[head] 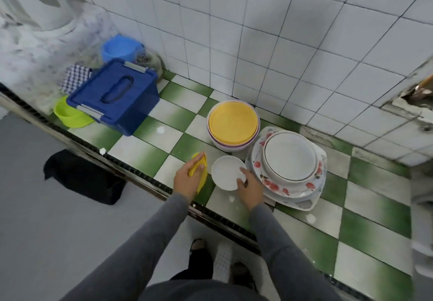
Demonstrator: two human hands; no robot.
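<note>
Head cam is looking down at the tiled table, green/white checks. Left grip is curling round a yellow cloth at lower centre of frame and holding it down on the table near the front edge. Right grip is pinching the near-right rim of a small white dish, thumb lying over the rim, other fingers hiding underneath. The dish is sitting at centre frame, just right of the cloth and just left of the floral plate stack. I can't tell if it's resting on the table or tilting off it.

A deep white bowl is sitting on top of the floral plates. A bowl stack w/ a yellow one on top is standing just behind the dish, near the wall tiles.

Left-centre: a blue lidded box is sitting w/ a lime bowl touching its near-left corner. A light-blue tub and a checked rag are sitting behind it. Upper left: a white kettle, blurring out. Lower left: a black bag is lying on the floor. Both arms are showing grey sleeves.
</note>
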